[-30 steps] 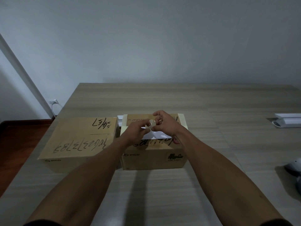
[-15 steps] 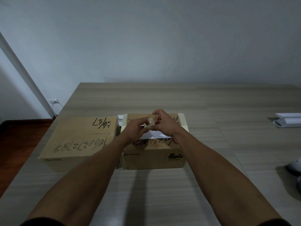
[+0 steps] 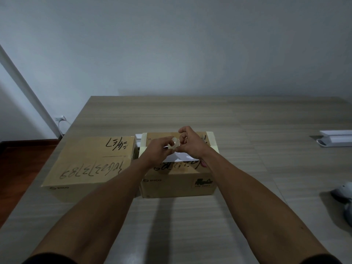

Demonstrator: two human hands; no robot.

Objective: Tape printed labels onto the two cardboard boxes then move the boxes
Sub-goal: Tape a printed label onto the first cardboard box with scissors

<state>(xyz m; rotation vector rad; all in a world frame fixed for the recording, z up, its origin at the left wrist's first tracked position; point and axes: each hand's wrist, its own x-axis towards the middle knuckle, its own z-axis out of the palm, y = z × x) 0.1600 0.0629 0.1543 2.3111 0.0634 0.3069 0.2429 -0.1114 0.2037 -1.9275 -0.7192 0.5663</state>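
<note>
Tape roll [image 3: 175,143] pinched between left hand [image 3: 159,151] and right hand [image 3: 190,142], held just above the right-hand cardboard box [image 3: 179,180]. White printed label [image 3: 178,157] directly beneath on the box top, long axis left to right, both hands equally near. Left-hand cardboard box [image 3: 89,161] alongside, top showing only handwriting.

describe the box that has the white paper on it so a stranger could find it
On the wooden table two cardboard boxes sit side by side. It is the right box, under both hands. Unlike the left box, it has pale tape strips at its far corners.
</note>
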